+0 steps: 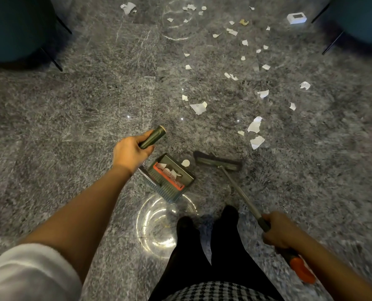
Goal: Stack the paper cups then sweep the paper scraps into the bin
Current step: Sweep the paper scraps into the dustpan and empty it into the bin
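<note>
My left hand (131, 151) grips the dark green handle (152, 139) of a long-handled dustpan (172, 175), whose pan rests on the grey stone floor with a few white scraps inside. A round white scrap (185, 163) lies just beyond the pan's mouth. My right hand (277, 230) grips the broom's metal shaft (240, 191); its orange handle end (302, 270) sticks out behind my wrist. The broom head (216, 162) sits on the floor right of the pan. Several torn white paper scraps (254, 124) lie scattered ahead and to the right.
Two dark teal chairs with thin black legs stand at the far left (17, 29) and far right (359, 20). A small white box (297, 18) lies on the floor far right. My dark-clad legs (209, 242) stand just behind the pan.
</note>
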Tool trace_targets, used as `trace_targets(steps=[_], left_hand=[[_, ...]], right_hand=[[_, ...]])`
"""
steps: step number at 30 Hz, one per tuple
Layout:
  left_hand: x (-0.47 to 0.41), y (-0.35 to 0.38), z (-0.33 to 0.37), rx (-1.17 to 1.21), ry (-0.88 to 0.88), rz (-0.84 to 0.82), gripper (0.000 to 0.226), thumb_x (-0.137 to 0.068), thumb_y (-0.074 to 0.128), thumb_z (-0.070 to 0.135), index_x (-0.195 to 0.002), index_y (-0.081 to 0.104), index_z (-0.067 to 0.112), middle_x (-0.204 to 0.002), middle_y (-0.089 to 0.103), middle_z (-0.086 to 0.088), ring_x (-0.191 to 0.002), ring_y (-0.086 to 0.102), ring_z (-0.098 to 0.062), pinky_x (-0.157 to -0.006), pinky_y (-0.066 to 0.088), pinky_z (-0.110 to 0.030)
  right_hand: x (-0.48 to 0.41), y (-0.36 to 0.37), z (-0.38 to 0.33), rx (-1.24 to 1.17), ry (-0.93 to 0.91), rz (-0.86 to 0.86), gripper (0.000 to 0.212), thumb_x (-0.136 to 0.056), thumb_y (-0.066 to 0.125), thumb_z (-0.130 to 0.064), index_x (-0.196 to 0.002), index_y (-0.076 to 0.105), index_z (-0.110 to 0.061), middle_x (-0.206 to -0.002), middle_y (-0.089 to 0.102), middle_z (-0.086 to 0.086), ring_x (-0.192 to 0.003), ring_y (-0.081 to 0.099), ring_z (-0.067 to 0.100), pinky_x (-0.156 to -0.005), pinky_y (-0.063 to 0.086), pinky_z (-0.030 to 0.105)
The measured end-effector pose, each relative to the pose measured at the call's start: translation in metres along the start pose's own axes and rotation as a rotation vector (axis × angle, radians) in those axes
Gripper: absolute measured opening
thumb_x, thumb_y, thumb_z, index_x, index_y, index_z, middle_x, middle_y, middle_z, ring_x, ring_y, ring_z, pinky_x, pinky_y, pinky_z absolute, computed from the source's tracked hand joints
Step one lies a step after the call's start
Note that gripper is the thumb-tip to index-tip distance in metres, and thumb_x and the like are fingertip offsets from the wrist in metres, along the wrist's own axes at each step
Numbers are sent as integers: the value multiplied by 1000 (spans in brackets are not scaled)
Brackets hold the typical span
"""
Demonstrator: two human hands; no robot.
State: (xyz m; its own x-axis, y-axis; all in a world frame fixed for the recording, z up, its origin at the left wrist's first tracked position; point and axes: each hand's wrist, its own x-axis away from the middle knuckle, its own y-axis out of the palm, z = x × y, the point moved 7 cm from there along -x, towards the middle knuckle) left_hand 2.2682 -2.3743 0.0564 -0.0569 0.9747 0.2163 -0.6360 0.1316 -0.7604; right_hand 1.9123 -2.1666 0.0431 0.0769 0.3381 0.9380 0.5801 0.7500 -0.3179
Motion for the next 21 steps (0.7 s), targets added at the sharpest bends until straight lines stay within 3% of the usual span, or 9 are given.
trace_targets(steps=[3,6,9,13,16,21], left_hand=[[2,0,0,-7,-12,19,42,-81,73,32,-122,62,34,-79,66,16,-59,56,2,-51,36,-11],[3,-2,3,-29,19,26,43,-81,73,32,-122,63,31,-81,64,16,-61,55,0,-54,37,-11],[3,-2,3,-44,30,29,42,-80,73,31,-121,64,28,-90,72,7,-69,61,-9,-62,45,-21],[6,-1,1,-35,26,30,43,-80,74,31,-122,63,31,-89,72,8,-66,60,-7,-60,44,-20],[8,-1,0,-9,11,25,45,-79,74,30,-122,62,33,-99,72,8,-72,64,-9,-67,53,-27],[9,-3,6,13,17,50,48,-80,74,32,-125,59,36,-97,72,5,-72,65,-12,-66,56,-31]], right_hand=[[0,5,10,-22,-25,-20,42,-82,58,6,-123,50,8,-79,39,5,-57,39,14,-52,37,20],[10,3,18,-48,-63,-61,53,-82,60,4,-132,48,-7,-79,50,4,-48,48,7,-48,42,16],[15,-1,33,-211,-54,-121,66,-82,58,10,-140,40,-17,-88,61,12,-41,53,13,-49,46,24],[23,-1,35,-235,-78,-124,70,-80,58,12,-141,39,-18,-81,64,11,-40,53,16,-48,47,27],[29,-1,29,-280,-72,-117,72,-82,58,11,-144,34,-16,-85,62,12,-40,53,15,-47,47,26],[33,-16,8,-229,-69,31,75,-80,62,5,-145,29,-12,-84,60,7,-44,56,11,-44,44,19]])
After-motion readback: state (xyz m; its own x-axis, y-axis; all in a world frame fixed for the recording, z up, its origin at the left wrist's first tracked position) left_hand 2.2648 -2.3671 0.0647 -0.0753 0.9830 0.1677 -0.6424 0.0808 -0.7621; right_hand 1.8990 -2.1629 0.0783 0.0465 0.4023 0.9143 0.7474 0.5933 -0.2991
